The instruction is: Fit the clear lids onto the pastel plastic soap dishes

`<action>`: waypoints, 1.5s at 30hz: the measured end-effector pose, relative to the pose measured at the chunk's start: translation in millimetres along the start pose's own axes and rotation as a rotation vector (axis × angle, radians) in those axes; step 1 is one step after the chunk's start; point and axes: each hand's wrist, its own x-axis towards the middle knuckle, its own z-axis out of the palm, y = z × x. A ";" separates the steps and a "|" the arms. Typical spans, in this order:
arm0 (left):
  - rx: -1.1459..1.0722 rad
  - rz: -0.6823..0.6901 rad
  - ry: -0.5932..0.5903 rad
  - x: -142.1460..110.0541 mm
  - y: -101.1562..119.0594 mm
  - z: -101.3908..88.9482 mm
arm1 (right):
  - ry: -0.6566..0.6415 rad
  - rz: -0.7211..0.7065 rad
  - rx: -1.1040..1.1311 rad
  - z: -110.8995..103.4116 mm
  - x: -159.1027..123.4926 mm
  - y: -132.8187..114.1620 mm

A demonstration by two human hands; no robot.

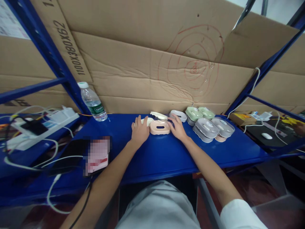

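A peach, rounded plastic box part (160,131) with a slot in its middle lies on the blue table. At its left edge is my left hand (140,131), its fingers curled over a small cream plastic piece (148,121) that they partly hide. My right hand (178,128) rests at the peach part's right edge, fingers apart and holding nothing that I can see. Just behind the peach part lies another cream part (158,115), with something dark beside it. A pale grey box part (179,115) sits beyond my right fingers.
To the right stand stacked lidded boxes, green (199,113) and grey (206,129). A water bottle (94,103) is at the back left. A phone (98,156) with cables and a white power strip (47,128) lie left. Cardboard (133,73) walls the back.
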 end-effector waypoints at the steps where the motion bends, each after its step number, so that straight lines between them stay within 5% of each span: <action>1: -0.002 0.050 0.003 -0.6 5.3 -1.7 | 0.016 0.081 -0.071 -0.7 1.3 6.3; 4: -0.021 0.237 -0.044 -3.1 19.9 -5.9 | -0.036 0.275 -0.244 -3.0 1.6 24.5; 8: -0.030 0.393 -0.129 -6.0 26.6 -6.7 | -0.103 0.283 -0.289 -6.0 -1.9 34.6; 15: 0.018 0.288 -0.072 -2.7 14.2 -9.3 | -0.136 0.189 -0.265 -19.3 2.2 28.7; 28: 0.089 0.156 -0.105 -1.0 19.2 -10.2 | -0.057 0.341 -0.343 -26.1 0.8 20.4; 45: 0.042 0.269 -0.170 -6.9 28.6 -2.8 | -0.175 -0.051 -0.471 -1.3 2.2 9.3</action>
